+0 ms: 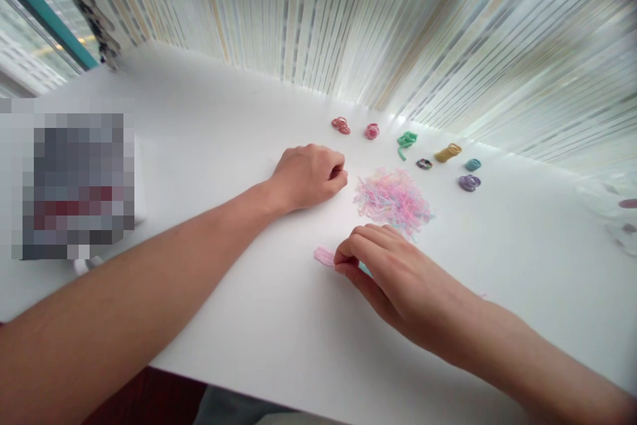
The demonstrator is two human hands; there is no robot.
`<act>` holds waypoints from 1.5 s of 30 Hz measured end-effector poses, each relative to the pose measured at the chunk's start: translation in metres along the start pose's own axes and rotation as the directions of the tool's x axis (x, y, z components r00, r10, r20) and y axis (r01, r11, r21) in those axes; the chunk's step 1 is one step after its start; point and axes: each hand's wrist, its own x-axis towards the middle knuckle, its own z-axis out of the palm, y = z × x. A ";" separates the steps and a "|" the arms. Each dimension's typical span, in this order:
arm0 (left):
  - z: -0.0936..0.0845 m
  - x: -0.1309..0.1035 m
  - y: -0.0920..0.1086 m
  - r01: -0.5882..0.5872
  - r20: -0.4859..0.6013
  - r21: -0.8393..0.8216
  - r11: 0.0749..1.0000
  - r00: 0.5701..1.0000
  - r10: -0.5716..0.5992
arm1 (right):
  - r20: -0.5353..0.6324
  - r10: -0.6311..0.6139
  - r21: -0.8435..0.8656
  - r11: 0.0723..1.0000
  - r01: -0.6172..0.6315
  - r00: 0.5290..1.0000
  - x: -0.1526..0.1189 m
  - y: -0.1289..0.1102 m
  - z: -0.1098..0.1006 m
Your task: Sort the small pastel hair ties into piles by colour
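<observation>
A loose heap of pink, lilac and pale blue strands [393, 198] lies on the white table. Just left of it rests my left hand [312, 176], its fingers curled in; whatever they may hold is hidden. Nearer the front, my right hand [383, 266] has thumb and forefinger pinched together at the right end of a small flat pink bundle [324, 256]. Whether the fingertips grip the bundle or only a strand cannot be made out. A bit of pale blue shows beneath the right hand.
Behind the heap sit small coils: red [341, 125], pink [371, 131], green [407, 140], yellow [448, 152], blue [473, 164] and purple [469, 183]. A striped curtain [259, 14] borders the table [223, 100]. A blurred-out device [79, 180] stands left; clear plastic [614, 213] lies right.
</observation>
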 end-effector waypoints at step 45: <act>-0.010 0.004 -0.009 0.071 0.120 0.110 0.991 0.989 -0.084 | -0.380 0.510 0.559 0.791 -0.247 0.772 -0.048 0.155 -0.026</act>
